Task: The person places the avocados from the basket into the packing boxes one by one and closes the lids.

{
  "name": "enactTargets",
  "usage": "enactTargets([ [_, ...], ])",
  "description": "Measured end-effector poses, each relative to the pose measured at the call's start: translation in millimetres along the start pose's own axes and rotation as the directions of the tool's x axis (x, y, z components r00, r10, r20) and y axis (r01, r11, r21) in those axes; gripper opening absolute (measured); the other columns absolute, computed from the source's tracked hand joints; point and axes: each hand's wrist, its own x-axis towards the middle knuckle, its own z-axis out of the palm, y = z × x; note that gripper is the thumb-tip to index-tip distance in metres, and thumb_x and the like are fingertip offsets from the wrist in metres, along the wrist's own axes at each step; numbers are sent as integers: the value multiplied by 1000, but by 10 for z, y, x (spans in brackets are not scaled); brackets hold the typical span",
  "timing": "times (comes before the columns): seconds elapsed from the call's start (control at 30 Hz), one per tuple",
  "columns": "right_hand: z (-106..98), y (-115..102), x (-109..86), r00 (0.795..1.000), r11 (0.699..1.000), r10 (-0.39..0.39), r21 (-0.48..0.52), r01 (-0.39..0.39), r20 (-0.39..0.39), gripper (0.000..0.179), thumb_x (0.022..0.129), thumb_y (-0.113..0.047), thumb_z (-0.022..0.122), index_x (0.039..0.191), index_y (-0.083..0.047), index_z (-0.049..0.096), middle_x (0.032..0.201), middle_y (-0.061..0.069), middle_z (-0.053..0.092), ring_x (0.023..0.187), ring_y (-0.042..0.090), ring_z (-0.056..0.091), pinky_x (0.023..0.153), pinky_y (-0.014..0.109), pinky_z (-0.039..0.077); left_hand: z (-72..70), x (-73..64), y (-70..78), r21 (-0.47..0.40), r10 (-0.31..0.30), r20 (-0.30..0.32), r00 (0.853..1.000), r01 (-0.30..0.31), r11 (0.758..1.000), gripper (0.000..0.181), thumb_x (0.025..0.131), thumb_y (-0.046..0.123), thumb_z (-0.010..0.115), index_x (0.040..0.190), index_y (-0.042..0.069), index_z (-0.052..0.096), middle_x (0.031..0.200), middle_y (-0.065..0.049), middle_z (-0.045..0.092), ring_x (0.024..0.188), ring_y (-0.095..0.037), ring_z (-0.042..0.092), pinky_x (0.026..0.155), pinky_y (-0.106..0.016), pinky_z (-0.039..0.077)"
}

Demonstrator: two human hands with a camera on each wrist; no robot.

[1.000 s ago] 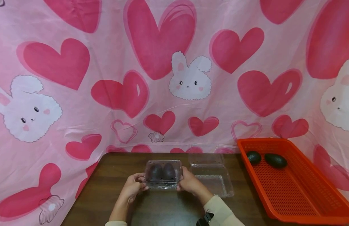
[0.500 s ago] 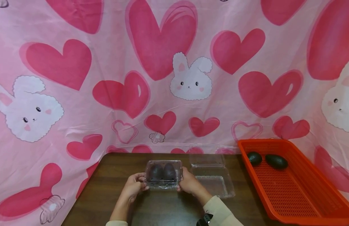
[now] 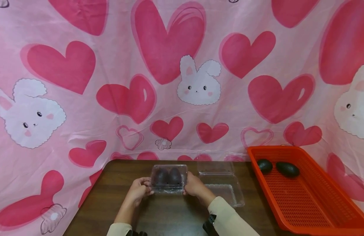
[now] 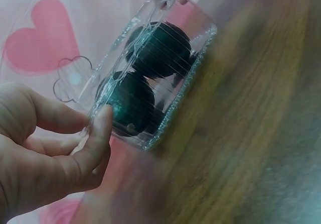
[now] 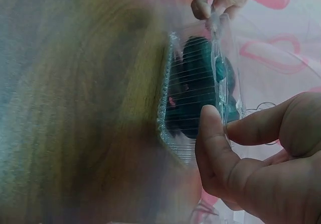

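Observation:
A clear plastic clamshell box (image 3: 169, 190) with its lid down holds two dark avocados (image 3: 174, 177) side by side. My left hand (image 3: 139, 189) pinches its rim at the left end; in the left wrist view, thumb and fingertips (image 4: 103, 126) meet on the flange where lid and base join. At the right end my right hand (image 3: 194, 185) pinches the same rim, with its fingers (image 5: 213, 128) on the edge in the right wrist view. Whether the box's underside touches the table cannot be made out.
An open, clear clamshell box (image 3: 224, 190) lies on the brown wooden table (image 3: 167, 216), right of my right hand. Further right stands an orange plastic basket (image 3: 273, 203) with two avocados (image 3: 287, 169) at its far end. A pink heart-and-rabbit cloth (image 3: 199, 114) hangs behind and at the sides.
Both hands have moved slightly away from me and a little left with the clamshell box still between them. The open box and the basket have stayed put.

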Motion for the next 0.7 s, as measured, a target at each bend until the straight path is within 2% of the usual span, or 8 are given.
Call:
enactTargets([
  [0.1,13,-34,65,999,999,33,36,-33,6,52,83,18,63,132,7,50,89,17,63,56,15,58,58,41,62,-28,51,20,3,-4,-3,1000,4,1000,47,82,-25,48,128,-22,48,89,-9,47,69,-16,48,63,-26,60],
  [0.23,37,-68,141,999,997,43,63,-42,-6,57,76,22,59,130,9,50,90,16,63,56,15,59,60,42,64,-74,128,45,15,-19,-4,1000,19,1000,48,82,-25,48,130,-22,47,90,-8,47,69,-15,49,63,-26,61],
  [0.47,55,-111,241,998,994,64,85,-65,14,47,89,13,64,133,5,50,93,17,63,57,15,61,62,41,64,-138,239,80,37,-14,-9,1000,15,999,47,86,-22,48,133,-21,47,92,-10,47,71,-16,49,65,-26,61],
  [0.57,57,-106,267,997,993,73,96,-73,11,48,88,13,66,133,4,50,91,16,62,59,17,64,62,41,64,-141,259,74,36,-3,-20,1000,3,999,47,86,-22,48,133,-21,47,91,-9,48,71,-15,49,65,-26,61],
  [0.7,57,-84,264,996,988,87,124,-89,28,45,82,17,64,124,7,51,88,15,60,58,18,64,62,42,65,-145,251,67,38,16,-40,999,-15,999,47,87,-22,49,133,-22,48,91,-10,49,71,-15,50,64,-25,61],
])
